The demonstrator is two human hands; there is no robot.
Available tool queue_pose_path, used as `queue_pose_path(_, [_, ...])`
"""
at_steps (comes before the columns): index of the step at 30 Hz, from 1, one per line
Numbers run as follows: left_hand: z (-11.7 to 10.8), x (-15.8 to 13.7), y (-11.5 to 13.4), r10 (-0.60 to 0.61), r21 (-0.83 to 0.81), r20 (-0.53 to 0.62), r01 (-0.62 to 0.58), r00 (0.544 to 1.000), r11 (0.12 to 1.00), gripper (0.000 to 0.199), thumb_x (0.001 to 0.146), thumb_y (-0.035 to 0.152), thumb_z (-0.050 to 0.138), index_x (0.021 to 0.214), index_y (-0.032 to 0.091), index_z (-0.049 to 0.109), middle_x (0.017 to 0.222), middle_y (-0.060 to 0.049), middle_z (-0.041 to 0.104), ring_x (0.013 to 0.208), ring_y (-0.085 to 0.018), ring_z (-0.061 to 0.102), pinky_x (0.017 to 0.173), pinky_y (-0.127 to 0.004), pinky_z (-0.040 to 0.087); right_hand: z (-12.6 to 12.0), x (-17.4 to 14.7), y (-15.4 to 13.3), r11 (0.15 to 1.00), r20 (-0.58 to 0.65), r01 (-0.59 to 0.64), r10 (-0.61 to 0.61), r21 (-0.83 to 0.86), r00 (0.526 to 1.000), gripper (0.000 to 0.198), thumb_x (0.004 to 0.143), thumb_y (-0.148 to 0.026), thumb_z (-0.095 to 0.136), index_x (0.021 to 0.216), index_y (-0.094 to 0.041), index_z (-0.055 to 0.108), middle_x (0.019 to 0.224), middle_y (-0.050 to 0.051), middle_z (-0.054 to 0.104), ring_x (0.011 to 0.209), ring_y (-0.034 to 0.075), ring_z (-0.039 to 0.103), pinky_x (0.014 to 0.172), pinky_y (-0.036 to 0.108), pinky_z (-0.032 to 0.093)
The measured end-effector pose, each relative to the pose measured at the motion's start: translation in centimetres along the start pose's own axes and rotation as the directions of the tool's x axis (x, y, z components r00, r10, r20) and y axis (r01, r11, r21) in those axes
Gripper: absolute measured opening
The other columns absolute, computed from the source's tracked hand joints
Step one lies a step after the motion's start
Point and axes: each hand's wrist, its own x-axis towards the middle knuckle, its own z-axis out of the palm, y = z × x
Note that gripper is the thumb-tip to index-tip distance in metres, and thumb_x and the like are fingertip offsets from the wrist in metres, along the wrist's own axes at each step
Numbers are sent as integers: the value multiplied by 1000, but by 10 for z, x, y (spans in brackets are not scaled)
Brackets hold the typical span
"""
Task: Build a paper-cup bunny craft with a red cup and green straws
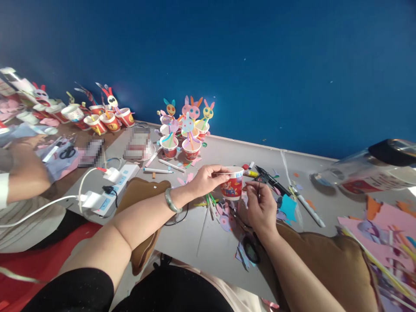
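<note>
In our left grip [208,181] we have a paper cup [231,185], with thumb and fingers closed on its rim and near side. The cup is upright, in front of us above the middle of the surface [191,249]; we cannot tell whether its base touches down. It is red with a printed picture, and blue marks show near its white rim. Our right grip [262,210] is just beside the cup, with the fingers curled in. A thin dark piece shows at the fingertips, but we cannot tell whether we are gripping it.

Below the cup we see purple paper cutouts [225,222] and green strips [211,200]. Right of the cup lie a long black pen [274,180] and a turquoise paper scrap [288,208]. Behind it and to the left, near the blue wall [247,78], stands a cluster of cups [191,151] bearing colorful long-eared paper figures [188,123].

Further left we have a white power strip [120,187] with chargers plugged in, and beyond it another group of red cups [125,118] near a co-worker's arm [27,169]. One brown cushion [138,201] sits under our left forearm, another [328,255] beside our right. At far right are a clear bottle [351,173] and pink paper [354,225].
</note>
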Motion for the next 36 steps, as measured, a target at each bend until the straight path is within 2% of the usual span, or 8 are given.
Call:
queue_pose_path(5, [-8,3,7,-28,-149,-4,27,1000,988,19,84,32,70,96,17,72,95,-5,74,84,-12,66,79,-27,54,4,-2,0,995,14,-47,46,90,999,51,80,-53,75,116,-21,62,116,12,68,90,23,66,64,32,52])
queue_pose_path(9, [-9,3,4,-14,-183,57,24,998,983,21,83,32,72,96,15,71,94,-4,74,84,-11,66,81,-27,54,6,-3,-1,977,140,-50,21,208,990,69,69,-50,85,125,-22,57,116,12,69,98,25,68,71,34,57])
queue_pose_path(15, [-5,-1,1,147,111,56,-153,987,982,17,90,32,65,94,16,69,92,-4,73,86,-13,67,81,-28,54,3,2,-4,990,60,-6,-3,142,998,60,69,-42,83,119,-20,59,113,12,70,99,26,69,81,40,58])
queue_pose_path(19, [-6,-4,8,454,399,16,-422,891,814,12,93,30,63,88,20,67,95,-6,72,112,-20,63,103,-42,48,-2,3,-6,996,-29,13,-10,88,1000,57,69,-41,84,116,-19,61,113,12,69,101,27,67,86,42,57])
queue_pose_path(21, [-6,-5,13,494,457,44,-457,868,763,16,95,33,60,87,21,67,94,-6,72,108,-20,64,101,-42,49,-3,4,-5,995,-12,3,-1,104,1000,57,69,-42,85,116,-19,62,111,11,70,99,27,67,85,43,57])
queue_pose_path(24, [-7,-6,17,422,444,49,-398,905,802,23,97,36,57,83,19,67,86,-6,71,88,-16,64,87,-34,51,-4,5,-2,982,24,-45,41,183,999,57,69,-43,85,116,-20,63,107,10,71,95,27,68,81,43,58])
queue_pose_path(30, [-6,-7,13,57,257,77,-76,995,964,24,91,37,61,84,16,70,76,-2,70,60,-8,54,56,-24,41,-3,9,2,884,47,-214,215,415,976,56,70,-47,84,115,-23,62,92,4,70,68,18,65,57,32,53])
queue_pose_path(36, [-3,-4,10,73,121,-3,-72,997,990,23,86,38,66,85,15,66,80,-3,69,68,-10,59,63,-24,47,-1,9,3,895,41,-214,216,391,976,54,70,-49,84,112,-22,62,89,3,69,59,14,58,51,28,46])
